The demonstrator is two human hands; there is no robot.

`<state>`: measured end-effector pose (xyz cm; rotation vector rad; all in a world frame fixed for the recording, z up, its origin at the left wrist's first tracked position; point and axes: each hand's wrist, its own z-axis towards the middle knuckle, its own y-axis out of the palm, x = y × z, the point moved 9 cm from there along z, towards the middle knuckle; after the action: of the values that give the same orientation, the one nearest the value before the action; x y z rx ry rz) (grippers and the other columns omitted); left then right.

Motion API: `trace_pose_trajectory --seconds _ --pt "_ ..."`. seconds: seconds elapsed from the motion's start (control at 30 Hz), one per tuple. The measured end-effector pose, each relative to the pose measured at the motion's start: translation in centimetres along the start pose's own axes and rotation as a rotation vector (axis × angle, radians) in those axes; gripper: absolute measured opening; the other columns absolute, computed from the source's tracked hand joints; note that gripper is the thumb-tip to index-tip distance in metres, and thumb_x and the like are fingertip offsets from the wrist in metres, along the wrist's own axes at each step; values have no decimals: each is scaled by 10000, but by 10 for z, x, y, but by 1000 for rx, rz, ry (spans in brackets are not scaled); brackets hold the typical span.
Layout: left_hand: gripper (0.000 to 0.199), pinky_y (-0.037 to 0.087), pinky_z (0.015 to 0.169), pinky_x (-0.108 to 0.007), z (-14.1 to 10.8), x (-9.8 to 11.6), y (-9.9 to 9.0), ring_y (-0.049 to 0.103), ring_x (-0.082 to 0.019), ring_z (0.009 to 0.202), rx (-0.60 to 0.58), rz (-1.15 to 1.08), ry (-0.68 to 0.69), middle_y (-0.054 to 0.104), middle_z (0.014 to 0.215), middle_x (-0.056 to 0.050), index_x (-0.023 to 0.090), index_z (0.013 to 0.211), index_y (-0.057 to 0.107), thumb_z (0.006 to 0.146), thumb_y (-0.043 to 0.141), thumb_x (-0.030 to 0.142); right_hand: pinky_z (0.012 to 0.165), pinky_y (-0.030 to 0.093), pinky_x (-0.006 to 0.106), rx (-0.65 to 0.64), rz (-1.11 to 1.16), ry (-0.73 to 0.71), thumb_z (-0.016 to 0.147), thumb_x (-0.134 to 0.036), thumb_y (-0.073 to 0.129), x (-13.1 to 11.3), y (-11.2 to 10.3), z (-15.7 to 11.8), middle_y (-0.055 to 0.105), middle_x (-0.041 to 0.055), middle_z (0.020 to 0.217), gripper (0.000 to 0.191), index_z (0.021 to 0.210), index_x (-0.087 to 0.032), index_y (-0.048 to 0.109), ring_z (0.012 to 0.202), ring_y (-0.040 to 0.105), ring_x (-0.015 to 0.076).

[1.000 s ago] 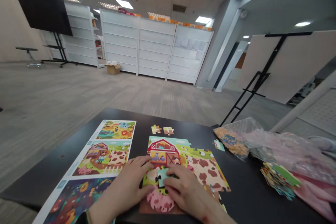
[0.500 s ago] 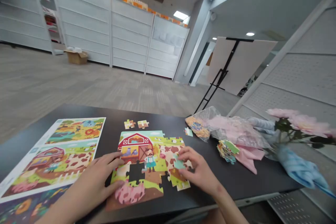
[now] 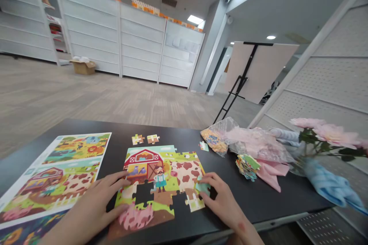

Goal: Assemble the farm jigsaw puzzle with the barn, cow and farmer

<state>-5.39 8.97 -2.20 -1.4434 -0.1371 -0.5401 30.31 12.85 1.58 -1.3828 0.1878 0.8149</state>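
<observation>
A partly assembled farm jigsaw puzzle point(image 3: 165, 199), with a red barn, a farmer, a cow and a pig, lies on the dark table. It has a dark gap left of the farmer and another at lower right. My left hand point(image 3: 94, 203) rests at its left edge, thumb and fingers apart, holding nothing. My right hand point(image 3: 220, 199) pinches a pale teal puzzle piece point(image 3: 202, 187) at the puzzle's right edge, just below the cow. Beside it is a white-fence piece point(image 3: 196, 202). Two loose pieces point(image 3: 153, 139) lie above the barn, and one small piece point(image 3: 204, 146) lies farther right.
A printed picture sheet point(image 3: 105, 149) lies left of the puzzle. On the right are plastic bags point(image 3: 217, 139), a stack of puzzle pieces point(image 3: 247, 166), pink cloth point(image 3: 270, 174) and a vase wrapped in blue cloth point(image 3: 327, 180) with pink flowers point(image 3: 330, 132).
My right hand has shifted slightly right and down with the teal piece, uncovering more of the cow. The left hand stays at the puzzle's left edge. The camera view has shifted a little.
</observation>
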Motion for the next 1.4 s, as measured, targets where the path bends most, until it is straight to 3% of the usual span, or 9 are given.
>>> trace_pose_trajectory --seconds 0.13,0.4,0.53,0.7,0.83,0.97,1.1,1.27,1.4 --pt "418 521 1069 -501 2 2 -3 626 -345 1279 -2 18 -10 627 1447 -35 372 1237 729 856 679 538 876 547 325 59 -59 48 867 -279 621 26 -13 -3 680 64 1084 179 1015 -245 717 967 691 216" --pt "432 537 1052 -483 -1 -14 13 626 -338 1281 42 42 37 614 1465 -21 407 1280 700 886 646 573 923 542 460 421 -277 198 845 -423 570 105 -69 -34 701 114 1064 288 993 -223 715 1002 681 293" --pt "440 555 1028 -455 -4 -27 25 632 -334 1273 89 43 84 614 1466 -12 405 1291 692 887 651 575 948 526 513 449 -350 218 847 -408 578 115 -83 -50 724 127 1067 269 959 -227 742 1028 676 316" --pt "454 564 1016 -435 -5 -34 31 633 -339 1273 126 43 108 615 1465 -4 399 1298 690 869 677 548 1155 392 561 87 -305 -38 847 -169 518 68 -48 -38 575 116 1463 438 1239 -243 696 1398 489 303" --pt "444 565 1018 -447 -4 -30 27 642 -341 1260 125 27 108 623 1456 -10 394 1283 700 870 669 554 1142 435 520 -117 -198 -82 801 -130 560 33 -32 -30 603 137 1417 507 1287 -229 665 1358 533 293" --pt "421 540 1053 -489 -4 -15 14 628 -341 1277 78 21 50 621 1456 -7 401 1267 708 876 665 549 978 563 436 -41 -175 -43 806 -188 659 12 -26 -29 695 109 1176 355 1154 -249 698 1113 661 281" --pt "459 506 1090 -510 -3 0 0 596 -347 1313 45 -5 -1 602 1476 -37 359 1293 699 866 672 526 793 617 340 195 -152 -149 818 -241 717 -26 5 -35 714 82 1023 264 1080 -257 690 909 705 243" --pt "438 489 1097 -550 -3 6 1 579 -356 1327 11 -13 -7 590 1484 -62 335 1304 690 894 649 483 808 591 296 308 -147 -270 861 -121 629 -70 52 -37 685 54 941 156 951 -242 670 909 696 211" --pt "413 486 1097 -560 -4 9 0 577 -351 1325 2 -27 -1 581 1492 -63 333 1303 683 906 655 444 886 580 351 236 -167 -245 834 -146 643 -74 53 -32 683 102 1117 225 1036 -237 680 1038 679 256"
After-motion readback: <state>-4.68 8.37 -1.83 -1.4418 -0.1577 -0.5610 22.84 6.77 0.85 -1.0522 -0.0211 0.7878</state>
